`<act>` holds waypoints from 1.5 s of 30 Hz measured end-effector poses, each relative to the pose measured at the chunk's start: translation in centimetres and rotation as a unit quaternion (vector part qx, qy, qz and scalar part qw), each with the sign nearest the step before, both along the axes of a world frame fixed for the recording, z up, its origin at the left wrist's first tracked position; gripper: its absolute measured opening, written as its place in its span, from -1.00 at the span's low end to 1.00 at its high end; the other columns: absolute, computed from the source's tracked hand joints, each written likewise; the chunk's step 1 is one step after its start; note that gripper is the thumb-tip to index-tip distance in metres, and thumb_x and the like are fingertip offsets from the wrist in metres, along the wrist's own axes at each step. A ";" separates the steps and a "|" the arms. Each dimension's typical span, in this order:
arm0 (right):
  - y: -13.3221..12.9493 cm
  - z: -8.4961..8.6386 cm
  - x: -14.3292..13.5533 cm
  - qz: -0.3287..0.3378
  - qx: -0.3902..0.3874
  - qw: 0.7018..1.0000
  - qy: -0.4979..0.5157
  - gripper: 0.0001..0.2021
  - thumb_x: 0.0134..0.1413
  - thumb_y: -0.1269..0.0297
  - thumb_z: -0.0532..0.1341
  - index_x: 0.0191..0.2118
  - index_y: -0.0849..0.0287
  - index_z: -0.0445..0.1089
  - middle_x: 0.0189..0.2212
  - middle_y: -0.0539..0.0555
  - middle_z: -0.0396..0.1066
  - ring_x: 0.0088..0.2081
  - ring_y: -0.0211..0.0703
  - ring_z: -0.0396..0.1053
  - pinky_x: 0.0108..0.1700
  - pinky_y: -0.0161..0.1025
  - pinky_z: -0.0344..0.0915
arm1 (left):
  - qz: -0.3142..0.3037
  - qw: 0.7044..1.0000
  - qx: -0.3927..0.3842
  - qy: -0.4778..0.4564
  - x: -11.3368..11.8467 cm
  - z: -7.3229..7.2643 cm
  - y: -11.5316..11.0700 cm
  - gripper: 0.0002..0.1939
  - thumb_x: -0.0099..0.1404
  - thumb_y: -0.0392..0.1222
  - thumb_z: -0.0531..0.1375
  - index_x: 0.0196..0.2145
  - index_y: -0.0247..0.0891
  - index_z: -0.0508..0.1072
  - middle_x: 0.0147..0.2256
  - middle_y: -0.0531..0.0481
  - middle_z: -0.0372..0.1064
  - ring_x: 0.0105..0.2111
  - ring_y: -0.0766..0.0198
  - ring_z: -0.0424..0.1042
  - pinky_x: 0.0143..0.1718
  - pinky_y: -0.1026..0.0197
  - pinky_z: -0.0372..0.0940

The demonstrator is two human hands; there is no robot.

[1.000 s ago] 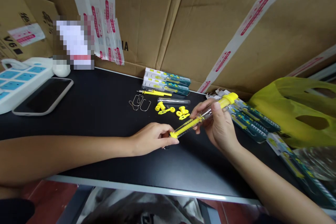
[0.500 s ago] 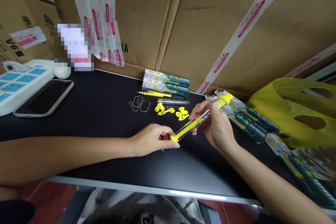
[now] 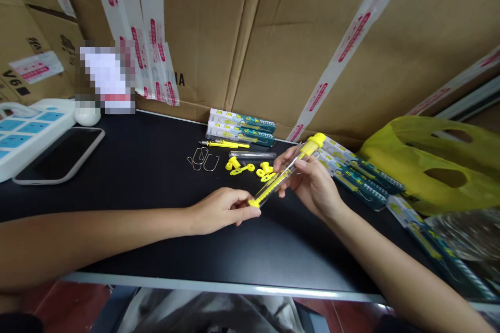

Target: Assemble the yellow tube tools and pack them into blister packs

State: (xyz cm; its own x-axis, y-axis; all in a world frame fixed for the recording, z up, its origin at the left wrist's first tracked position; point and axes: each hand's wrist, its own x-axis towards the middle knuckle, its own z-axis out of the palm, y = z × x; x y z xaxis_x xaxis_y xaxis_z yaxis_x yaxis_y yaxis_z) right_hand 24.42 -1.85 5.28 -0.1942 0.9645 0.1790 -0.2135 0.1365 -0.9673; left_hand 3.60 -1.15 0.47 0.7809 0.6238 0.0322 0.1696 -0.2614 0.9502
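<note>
A clear-tubed spring scale [image 3: 275,181] with a yellow inner rod and yellow ends slants above the black table. My left hand [image 3: 219,211] pinches its lower yellow end between thumb and fingers. Around the upper part of the tube, my right hand [image 3: 318,184] is closed, just below the yellow cap [image 3: 313,142]. Beyond the hands lie loose parts: small yellow plastic pieces [image 3: 242,169], a clear tube [image 3: 252,155], yellow rods [image 3: 230,144] with metal tips, and bent wire hooks [image 3: 211,163].
Printed boxes [image 3: 242,127] are stacked against the cardboard; several more [image 3: 363,179] lie at the right. A yellow plastic bag [image 3: 425,161] rests behind those. On the left are a phone [image 3: 60,156] and a white power strip [image 3: 35,130]. The table's front edge [image 3: 219,289] runs below my arms.
The spring scale's capped end has swung left, so the scale slants more steeply. My right hand has shifted left with it. My left hand keeps its pinch; the whole view has shifted slightly.
</note>
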 end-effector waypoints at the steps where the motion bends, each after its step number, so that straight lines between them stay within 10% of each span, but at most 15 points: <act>1: 0.1 0.1 0.0 -0.009 0.000 1.000 0.000 -0.83 -0.02 0.20 0.22 -0.28 0.09 0.28 -0.43 -0.04 0.43 -0.61 -0.29 0.32 -0.62 -0.30 0.38 | -0.002 1.000 -0.005 0.001 0.0 0.0 0.0 -0.68 0.25 0.01 0.17 -0.33 -0.36 0.45 -0.55 0.12 0.28 -0.54 0.42 0.28 -0.46 0.35 0.18; 13: 0.9 0.4 0.8 -0.105 0.022 0.994 0.003 -0.83 -0.03 0.17 0.22 -0.28 0.06 0.35 -0.48 -0.05 0.41 -0.66 -0.34 0.26 -0.68 -0.35 0.31 | -0.004 0.986 0.164 0.016 -0.4 0.5 -0.2 -0.69 0.37 -0.13 0.03 -0.33 -0.25 0.55 -0.25 0.00 0.23 -0.29 0.36 0.32 -0.19 0.31 0.20; 45: 0.8 0.0 0.8 -0.120 0.025 0.992 -0.005 -0.79 0.02 0.19 0.16 -0.19 0.08 0.30 -0.50 -0.06 0.37 -0.67 -0.34 0.22 -0.71 -0.38 0.27 | -0.104 0.981 0.164 -0.003 -0.4 0.5 0.1 -0.63 0.40 -0.23 -0.04 -0.45 -0.34 0.46 -0.41 0.01 0.39 -0.36 0.37 0.36 -0.23 0.33 0.19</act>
